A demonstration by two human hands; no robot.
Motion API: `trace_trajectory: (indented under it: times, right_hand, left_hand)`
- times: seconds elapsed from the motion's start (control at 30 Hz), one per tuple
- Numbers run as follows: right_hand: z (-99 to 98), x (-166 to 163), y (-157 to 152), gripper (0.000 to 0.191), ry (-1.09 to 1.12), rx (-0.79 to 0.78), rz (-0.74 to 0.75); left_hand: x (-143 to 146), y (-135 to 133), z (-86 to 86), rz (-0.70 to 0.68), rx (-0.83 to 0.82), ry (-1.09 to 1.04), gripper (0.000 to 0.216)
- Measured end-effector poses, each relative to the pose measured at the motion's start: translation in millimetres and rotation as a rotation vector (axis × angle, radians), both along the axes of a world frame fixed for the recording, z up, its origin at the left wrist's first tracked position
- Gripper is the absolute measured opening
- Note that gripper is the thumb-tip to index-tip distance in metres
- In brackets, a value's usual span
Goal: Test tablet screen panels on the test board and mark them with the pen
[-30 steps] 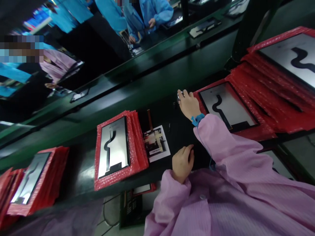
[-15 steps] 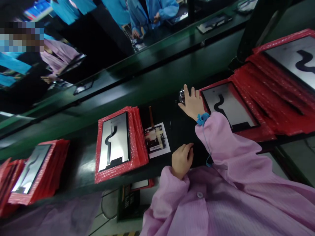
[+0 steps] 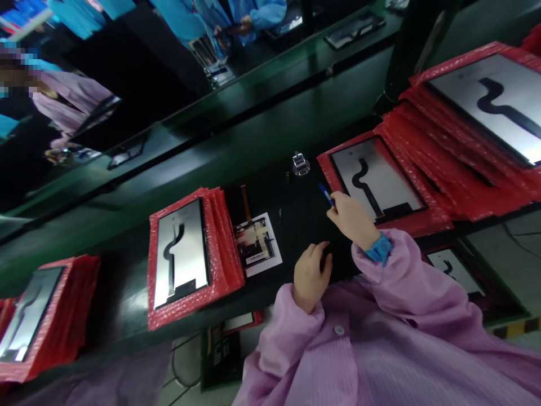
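Observation:
My right hand (image 3: 351, 219) is pinched on a small blue strip (image 3: 326, 194), held over the black work mat (image 3: 296, 197) beside a red bubble-wrap tray with a grey panel (image 3: 374, 180). A small metal dispenser (image 3: 300, 163) stands at the mat's far edge, apart from that hand. My left hand (image 3: 311, 274) rests near the mat's front edge with its fingers curled and nothing visible in them. A white instruction sheet with a circuit part (image 3: 256, 242) lies to its left.
A stack of red trays with a panel on top (image 3: 190, 254) sits left of the sheet, another stack (image 3: 38, 316) at far left, more red stacks (image 3: 473, 129) at right. A green conveyor (image 3: 236, 146) runs behind. People in blue coats (image 3: 236, 17) work beyond.
My right hand has drawn back from the metal dispenser toward me and now pinches a blue strip. My left hand has stayed in place.

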State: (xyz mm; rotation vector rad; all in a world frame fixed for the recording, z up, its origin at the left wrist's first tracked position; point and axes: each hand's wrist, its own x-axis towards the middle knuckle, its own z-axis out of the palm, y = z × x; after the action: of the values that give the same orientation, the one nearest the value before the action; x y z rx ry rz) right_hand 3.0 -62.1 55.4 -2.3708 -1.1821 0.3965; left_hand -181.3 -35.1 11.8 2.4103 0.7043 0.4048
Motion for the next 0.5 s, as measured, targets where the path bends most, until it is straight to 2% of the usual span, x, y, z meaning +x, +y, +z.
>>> trace_trajectory:
  times: [0.1,0.17,0.23,0.3,0.4,0.5]
  right_hand:
    - [2.3,16,-28,0.024,0.155,0.084,-0.104]
    - [1.2,32,-52,0.022,0.211,0.135,-0.248]
    - [-3.1,48,-75,0.019,0.087,0.131,-0.437]
    - [-10.1,60,-94,0.021,-0.140,0.105,-0.588]
    - [-21.5,67,-109,0.027,-0.369,0.098,-0.597]
    - [-26.6,63,-112,0.031,-0.407,0.067,-0.500]
  left_hand:
    - [10,-9,2.7,-0.017,-0.123,-0.009,0.030]
    - [17,-17,2.5,0.009,-0.223,-0.062,0.038]
    - [24,-27,1.5,0.030,-0.384,-0.153,0.051]
    - [35,-36,1.2,0.041,-0.620,-0.257,0.063]
    - [54,-43,5.2,0.123,-0.951,-0.351,0.067]
    - [75,-41,15.1,0.239,-1.111,-0.364,0.059]
